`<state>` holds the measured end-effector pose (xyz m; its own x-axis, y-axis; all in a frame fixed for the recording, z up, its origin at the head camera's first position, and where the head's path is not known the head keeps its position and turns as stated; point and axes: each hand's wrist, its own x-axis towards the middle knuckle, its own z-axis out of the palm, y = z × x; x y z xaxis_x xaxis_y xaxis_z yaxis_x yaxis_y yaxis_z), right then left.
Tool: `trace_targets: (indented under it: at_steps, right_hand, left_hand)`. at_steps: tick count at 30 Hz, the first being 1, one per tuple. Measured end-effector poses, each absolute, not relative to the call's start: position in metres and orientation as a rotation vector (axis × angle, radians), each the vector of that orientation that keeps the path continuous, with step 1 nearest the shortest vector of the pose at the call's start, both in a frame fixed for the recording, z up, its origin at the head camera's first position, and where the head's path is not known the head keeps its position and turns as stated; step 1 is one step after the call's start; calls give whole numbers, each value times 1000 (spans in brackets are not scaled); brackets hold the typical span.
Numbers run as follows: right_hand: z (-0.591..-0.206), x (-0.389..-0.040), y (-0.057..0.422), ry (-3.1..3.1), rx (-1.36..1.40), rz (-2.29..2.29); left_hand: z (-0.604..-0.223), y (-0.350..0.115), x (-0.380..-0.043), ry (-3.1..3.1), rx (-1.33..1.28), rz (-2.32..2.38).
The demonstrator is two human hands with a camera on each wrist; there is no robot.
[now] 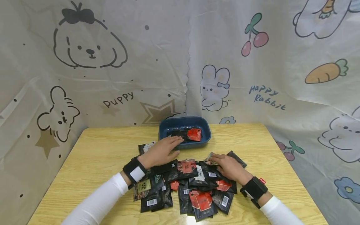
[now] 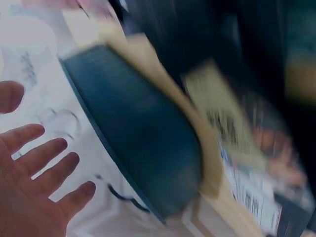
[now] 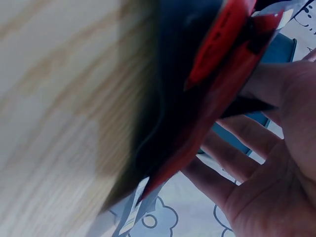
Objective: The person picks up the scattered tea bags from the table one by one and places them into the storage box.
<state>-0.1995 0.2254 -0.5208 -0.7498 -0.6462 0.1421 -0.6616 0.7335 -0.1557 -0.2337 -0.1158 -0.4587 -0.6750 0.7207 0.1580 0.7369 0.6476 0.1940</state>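
Observation:
My left hand (image 1: 161, 152) reaches over the front rim of a dark blue plastic basin (image 1: 207, 134), palm down, with straight fingers and nothing held. Its fingers are spread apart in the left wrist view. Inside the basin lie black packets and a red-and-black packet (image 1: 194, 134). At the back right of a loose pile, my right hand (image 1: 229, 165) rests its extended fingertips on a small picture-printed packet (image 1: 208, 159). Red-and-black packets (image 3: 217, 89) of the pile hide those fingertips in the right wrist view.
Several flat black packets with red, green or white labels overlap across the table's front middle, among them a red-labelled packet (image 1: 201, 203). A black packet (image 1: 237, 158) lies just beyond my right hand. Printed cloth (image 1: 157, 62) hangs behind the wooden table (image 1: 92, 156).

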Motion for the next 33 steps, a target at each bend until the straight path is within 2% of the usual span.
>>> trace_targets:
  at_steps: [5, 9, 22, 33]
  right_hand:
    - [-522, -201, 222, -2815, 1047, 274]
    - [-521, -202, 220, -2847, 1025, 234]
    - [-510, -198, 218, -2744, 988, 314]
    - [-475, -198, 214, -2655, 986, 387]
  left_hand:
    - [-462, -103, -200, -2809, -1376, -430]
    - [-469, -91, -189, -2883, -1471, -383]
    - [-489, -82, -184, -3004, -1466, -268]
    - [-494, -83, -184, -2830, -1355, -222]
